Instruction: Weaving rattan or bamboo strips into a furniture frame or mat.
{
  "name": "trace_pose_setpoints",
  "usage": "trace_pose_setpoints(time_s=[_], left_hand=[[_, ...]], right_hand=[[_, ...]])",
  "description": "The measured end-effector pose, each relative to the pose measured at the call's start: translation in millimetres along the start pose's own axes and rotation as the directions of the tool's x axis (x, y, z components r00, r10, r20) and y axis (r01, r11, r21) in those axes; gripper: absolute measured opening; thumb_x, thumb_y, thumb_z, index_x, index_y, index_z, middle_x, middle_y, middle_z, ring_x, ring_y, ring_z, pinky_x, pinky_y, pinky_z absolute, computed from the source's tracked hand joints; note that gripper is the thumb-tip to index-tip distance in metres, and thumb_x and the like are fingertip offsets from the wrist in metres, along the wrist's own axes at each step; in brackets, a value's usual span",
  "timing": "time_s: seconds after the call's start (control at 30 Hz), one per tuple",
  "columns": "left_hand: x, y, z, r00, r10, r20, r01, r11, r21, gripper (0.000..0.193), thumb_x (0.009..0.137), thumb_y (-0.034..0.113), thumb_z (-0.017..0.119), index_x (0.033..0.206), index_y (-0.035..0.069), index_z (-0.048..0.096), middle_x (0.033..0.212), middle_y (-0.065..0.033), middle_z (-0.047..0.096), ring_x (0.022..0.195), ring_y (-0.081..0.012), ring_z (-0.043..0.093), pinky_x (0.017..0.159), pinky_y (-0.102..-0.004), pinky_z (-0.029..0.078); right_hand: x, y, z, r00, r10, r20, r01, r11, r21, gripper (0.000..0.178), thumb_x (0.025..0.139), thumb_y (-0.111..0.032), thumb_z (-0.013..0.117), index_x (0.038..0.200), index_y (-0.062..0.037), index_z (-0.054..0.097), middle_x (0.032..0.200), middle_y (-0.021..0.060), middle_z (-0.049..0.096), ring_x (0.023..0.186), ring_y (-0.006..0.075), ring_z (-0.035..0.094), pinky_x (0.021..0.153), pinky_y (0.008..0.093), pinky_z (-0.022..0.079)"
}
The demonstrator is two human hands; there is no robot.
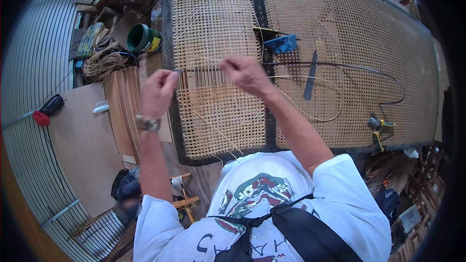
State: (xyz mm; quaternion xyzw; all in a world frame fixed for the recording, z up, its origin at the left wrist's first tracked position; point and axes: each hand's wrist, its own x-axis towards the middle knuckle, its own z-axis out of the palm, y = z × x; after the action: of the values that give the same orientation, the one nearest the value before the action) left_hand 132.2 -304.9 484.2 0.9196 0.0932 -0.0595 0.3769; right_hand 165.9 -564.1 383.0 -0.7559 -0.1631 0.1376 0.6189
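A black frame with woven cane panels lies before me. The left cane panel (213, 43) has an open band of bare upright strands across its middle. My left hand (158, 92) sits at the panel's left edge, fingers pinched on a thin cane strand (178, 71). My right hand (245, 73) hovers over the band's right end, fingers closed on the same strand. A long loose cane strip (310, 116) curls away over the right cane panel (349, 58).
On the right panel lie a blue block (281, 43), a dark flat blade (309, 75), a black cord (369, 70) and a yellow-green tool (381, 127). To the left stand a green bucket (143, 38), a bundle of cane (102, 63) and wooden boards (85, 140).
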Motion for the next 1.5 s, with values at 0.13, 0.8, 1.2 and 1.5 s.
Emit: trace_pose_setpoints(time_s=[0.13,0.8,1.2,1.5], left_hand=[[11,-20,75,0.995,0.013,0.102,-0.026,0.991,0.134,0.022,0.095,0.020,0.067,0.105,0.001,0.072,0.079,-0.0111,0.074,0.062,-0.0146,0.066,0.054,-0.0305,0.050],[29,10,150,0.939,-0.015,0.343,-0.261,0.619,0.741,0.019,0.088,0.016,0.062,0.090,0.004,0.076,0.087,-0.0202,0.074,0.083,-0.0362,0.074,0.072,-0.0454,0.060],[31,23,144,0.922,-0.046,0.385,-0.259,0.666,0.700,0.021,0.089,0.016,0.059,0.094,0.009,0.077,0.091,-0.0182,0.075,0.086,-0.0364,0.073,0.076,-0.0452,0.060],[39,45,161,0.875,-0.115,0.471,-0.361,0.494,0.791,0.020,0.091,0.015,0.061,0.091,0.003,0.077,0.090,-0.0213,0.074,0.084,-0.0364,0.074,0.072,-0.0447,0.061]], right_hand=[[-30,64,-32,0.939,0.213,-0.269,-0.238,0.969,-0.064,0.035,0.103,-0.039,0.058,0.110,-0.0063,0.069,0.092,0.0133,0.073,0.083,0.0279,0.071,0.074,0.0398,0.054],[-45,119,-50,0.937,0.284,-0.203,-0.304,0.950,-0.074,0.026,0.092,-0.027,0.065,0.101,-0.0058,0.075,0.091,0.0140,0.075,0.084,0.0254,0.073,0.077,0.0359,0.055],[-43,119,-52,0.928,0.321,-0.188,-0.335,0.941,-0.046,0.027,0.092,-0.029,0.064,0.102,-0.0056,0.075,0.091,0.0149,0.075,0.083,0.0269,0.073,0.076,0.0373,0.056],[-44,121,-51,0.929,0.314,-0.194,-0.329,0.943,-0.050,0.028,0.092,-0.029,0.064,0.101,-0.0049,0.075,0.090,0.0152,0.075,0.082,0.0274,0.072,0.075,0.0374,0.055]])
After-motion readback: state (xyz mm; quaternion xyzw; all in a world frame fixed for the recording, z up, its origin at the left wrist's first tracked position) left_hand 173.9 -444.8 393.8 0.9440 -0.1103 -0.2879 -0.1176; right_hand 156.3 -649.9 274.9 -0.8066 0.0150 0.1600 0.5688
